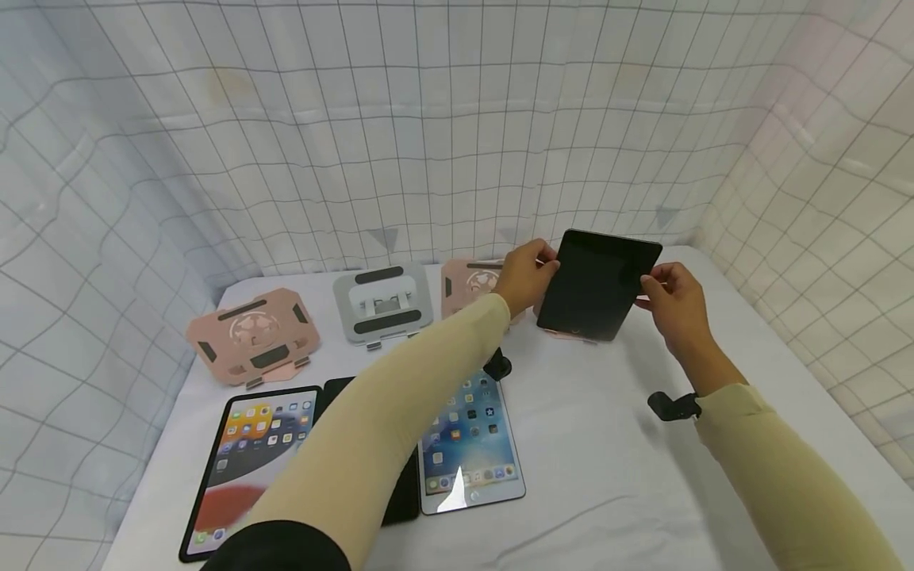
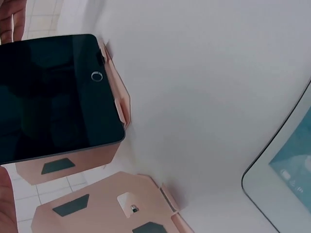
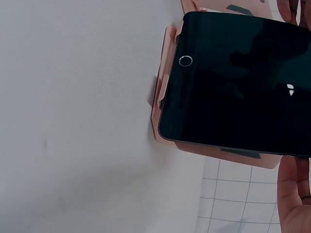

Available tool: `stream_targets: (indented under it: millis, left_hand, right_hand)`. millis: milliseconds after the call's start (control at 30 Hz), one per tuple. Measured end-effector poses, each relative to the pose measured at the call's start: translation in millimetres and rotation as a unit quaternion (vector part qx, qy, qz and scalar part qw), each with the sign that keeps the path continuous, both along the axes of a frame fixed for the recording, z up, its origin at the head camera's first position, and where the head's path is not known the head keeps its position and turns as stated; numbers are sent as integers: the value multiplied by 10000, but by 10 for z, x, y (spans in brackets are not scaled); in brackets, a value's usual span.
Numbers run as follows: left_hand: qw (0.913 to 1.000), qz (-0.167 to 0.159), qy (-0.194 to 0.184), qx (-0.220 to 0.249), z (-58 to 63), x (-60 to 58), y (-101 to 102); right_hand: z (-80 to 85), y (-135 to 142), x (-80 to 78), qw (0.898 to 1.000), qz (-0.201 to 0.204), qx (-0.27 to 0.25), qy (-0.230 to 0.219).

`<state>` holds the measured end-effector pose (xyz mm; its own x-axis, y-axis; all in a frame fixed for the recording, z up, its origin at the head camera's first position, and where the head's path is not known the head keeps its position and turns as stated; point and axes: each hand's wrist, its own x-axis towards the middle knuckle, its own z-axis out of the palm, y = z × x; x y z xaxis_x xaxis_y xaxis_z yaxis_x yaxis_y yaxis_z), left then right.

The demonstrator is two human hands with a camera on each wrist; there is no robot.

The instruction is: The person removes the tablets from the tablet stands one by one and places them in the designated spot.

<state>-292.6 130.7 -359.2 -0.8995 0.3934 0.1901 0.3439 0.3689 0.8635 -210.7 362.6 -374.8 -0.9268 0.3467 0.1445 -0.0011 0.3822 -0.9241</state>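
A tablet with a dark screen (image 1: 598, 285) leans back on a pink stand (image 2: 95, 158) at the right end of the row. In both wrist views its home-button end sits against the stand's small lips. My left hand (image 1: 527, 274) pinches the tablet's left edge between thumb and fingers. At the opposite edge, my right hand (image 1: 677, 303) pinches it with thumb and fingertips. Most of the stand is hidden behind the tablet. Just left of it, partly behind my left hand, stands another pink stand (image 1: 457, 287).
A grey stand (image 1: 423, 295) and a pink stand (image 1: 286, 319) are further left. On the white table (image 1: 593, 444) lie a lit black-framed tablet (image 1: 250, 468), a dark tablet (image 1: 405, 492) partly under my left arm, and a lit white tablet (image 1: 473, 444). Checked white curtains (image 1: 457, 143) surround the table.
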Motion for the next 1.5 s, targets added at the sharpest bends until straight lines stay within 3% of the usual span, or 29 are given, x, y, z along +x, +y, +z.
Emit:
stream_targets:
  millis: [233, 467, 767, 1167, 1367, 1500]
  left_hand:
    - [9992, 6, 171, 363, -21, 147, -112]
    - [9988, -58, 225, 428, -129, 308, -205]
    - [9936, -17, -509, 1008, -233, 505, -353]
    - [9740, 374, -1689, 1464, -317, 758, -516]
    - [9569, 397, -2396, 1591, -361, 824, -599]
    - [9524, 419, -2575, 1575, -405, 862, -649]
  right_hand:
    - [29, -36, 76, 9995, 177, 188, 189]
    - [29, -66, 206, 9985, 322, 306, 312]
    - [8, -121, 364, 9968, 593, 512, 144]
    - [-82, -246, 456, 9912, 1150, 553, -344]
    - [-153, -273, 461, 9867, 1416, 582, -553]
    - [-218, -285, 454, 9837, 1506, 645, -741]
